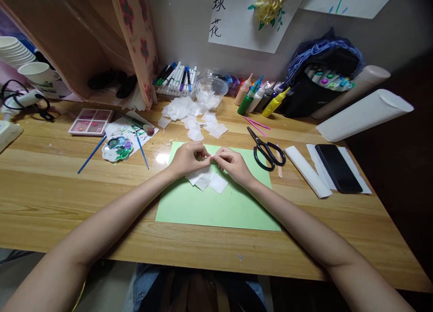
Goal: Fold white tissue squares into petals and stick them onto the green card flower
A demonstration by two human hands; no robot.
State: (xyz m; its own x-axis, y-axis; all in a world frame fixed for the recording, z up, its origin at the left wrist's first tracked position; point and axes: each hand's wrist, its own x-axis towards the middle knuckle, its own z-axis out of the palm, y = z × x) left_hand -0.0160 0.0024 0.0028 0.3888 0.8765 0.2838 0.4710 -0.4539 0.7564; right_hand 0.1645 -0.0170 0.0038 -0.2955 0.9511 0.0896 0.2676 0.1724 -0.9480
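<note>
Counter (50,190): pale wood, running the full width of the view, with everything else resting on it.
Green sheet (216,208): lies flat at the middle of the counter near its front edge; both hands work over its far half.
White tube (365,113): lies tilted at the far right, well apart from the hands.
Phone (338,167): face-down on white strips, right of the green sheet.
Left hand (187,158): over the far edge of the green sheet, grip narrow, thumb and fingertips pinched on the white scrap.
Right hand (233,164): just beside the left, fingertips meeting it, grip narrow and pinched on the same white scrap.
Loose heap (189,113): white squares scattered behind the green sheet, in front of a clear bowl (211,89).
Scissors (267,152): black handles, lying shut just off the green sheet's right corner.
Paint bottles (260,98): a row lying at the back wall, right of the bowl.
Palette (117,149): flower-shaped, smeared with colour, left of the green sheet.
Paper squares (211,182): a few white ones overlapping on the green sheet, partly under the hands.
White scrap (211,157): held between the fingertips of both hands, just above the paper squares.
</note>
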